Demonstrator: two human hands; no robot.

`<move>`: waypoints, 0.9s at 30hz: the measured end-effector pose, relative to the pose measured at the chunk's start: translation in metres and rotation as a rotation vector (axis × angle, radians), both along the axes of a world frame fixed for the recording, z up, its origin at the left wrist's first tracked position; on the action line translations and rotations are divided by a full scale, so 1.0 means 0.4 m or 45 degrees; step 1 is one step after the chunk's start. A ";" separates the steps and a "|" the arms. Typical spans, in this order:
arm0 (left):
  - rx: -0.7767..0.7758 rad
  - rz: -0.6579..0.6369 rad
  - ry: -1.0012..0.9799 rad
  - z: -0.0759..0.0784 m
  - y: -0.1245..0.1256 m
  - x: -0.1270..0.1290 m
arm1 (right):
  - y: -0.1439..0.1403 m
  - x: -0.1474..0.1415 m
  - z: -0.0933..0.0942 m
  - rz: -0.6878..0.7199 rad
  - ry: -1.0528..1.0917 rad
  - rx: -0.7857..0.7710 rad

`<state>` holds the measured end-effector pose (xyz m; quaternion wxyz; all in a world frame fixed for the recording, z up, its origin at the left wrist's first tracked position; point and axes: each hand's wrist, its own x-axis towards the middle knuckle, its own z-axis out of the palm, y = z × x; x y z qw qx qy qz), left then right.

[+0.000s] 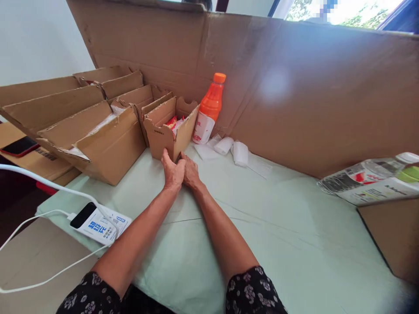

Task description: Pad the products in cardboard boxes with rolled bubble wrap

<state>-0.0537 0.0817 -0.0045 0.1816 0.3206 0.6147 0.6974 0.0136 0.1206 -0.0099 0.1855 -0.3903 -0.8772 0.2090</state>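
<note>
Both hands meet at the near lower corner of a small open cardboard box (161, 138). My left hand (173, 171) rests against its front face with the thumb up, its other fingers bent and partly hidden. Right beside it, touching, my right hand (191, 172) has its fingers curled at the same corner. Inside the box lie red and white packets (175, 124). An orange bottle (209, 109) with a white label stands tilted just behind the box, against the cardboard wall. Several white wrapped pieces (240, 153) lie on the cloth to the right of the box.
Larger open cardboard boxes (114, 148) crowd the left. A tall cardboard panel (294, 100) closes off the back. A power bank (100, 223) with white cables lies at front left on the pale green cloth (278, 244). Plastic bottles (369, 179) lie at the right.
</note>
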 end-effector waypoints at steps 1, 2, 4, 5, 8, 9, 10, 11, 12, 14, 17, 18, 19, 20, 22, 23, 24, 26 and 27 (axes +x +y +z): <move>-0.023 0.010 -0.006 -0.008 0.017 -0.013 | 0.016 -0.008 0.003 -0.005 -0.029 0.012; -0.053 0.021 -0.015 -0.016 0.030 -0.026 | 0.032 -0.015 0.005 -0.013 -0.056 0.023; -0.119 0.030 -0.026 -0.036 0.044 -0.045 | 0.061 -0.027 0.006 -0.038 -0.104 0.045; -0.150 0.033 -0.027 -0.047 0.046 -0.050 | 0.073 -0.032 0.005 -0.051 -0.125 0.056; -0.206 0.045 0.014 -0.072 0.035 -0.048 | 0.089 -0.038 0.000 -0.064 -0.179 0.094; -0.214 0.050 0.042 -0.076 0.029 -0.043 | 0.085 -0.036 0.000 -0.058 -0.195 0.109; -0.222 0.055 0.071 -0.077 0.023 -0.039 | 0.075 -0.031 0.000 -0.048 -0.211 0.125; -0.231 0.058 0.101 -0.076 0.016 -0.034 | 0.058 -0.023 -0.001 -0.036 -0.228 0.141; -0.243 0.058 0.129 -0.073 0.009 -0.030 | 0.036 -0.011 -0.002 -0.022 -0.246 0.155; -0.275 0.054 0.186 -0.064 -0.003 -0.024 | -0.019 0.029 -0.009 0.010 -0.286 0.181; -0.341 0.048 0.279 -0.052 -0.014 -0.020 | -0.096 0.147 -0.029 0.141 -0.303 0.239; -0.367 0.039 0.314 -0.049 -0.016 -0.019 | -0.113 0.208 -0.032 0.168 -0.296 0.255; -0.394 0.026 0.350 -0.045 -0.017 -0.018 | -0.123 0.284 -0.030 0.143 -0.281 0.268; -0.418 0.014 0.387 -0.042 -0.018 -0.017 | -0.126 0.372 -0.021 0.072 -0.268 0.280; -0.455 0.003 0.458 -0.033 -0.021 -0.013 | -0.119 0.584 0.023 -0.315 -0.221 0.326; -0.466 -0.001 0.490 -0.029 -0.023 -0.011 | -0.111 0.701 0.058 -0.505 -0.207 0.372; -0.472 -0.004 0.521 -0.025 -0.027 -0.007 | -0.102 0.822 0.101 -0.657 -0.190 0.419; -0.475 -0.025 0.584 -0.018 -0.038 0.005 | -0.091 1.055 0.197 -1.026 -0.114 0.592; -0.474 -0.048 0.615 -0.016 -0.045 0.013 | -0.090 1.159 0.245 -1.155 -0.079 0.656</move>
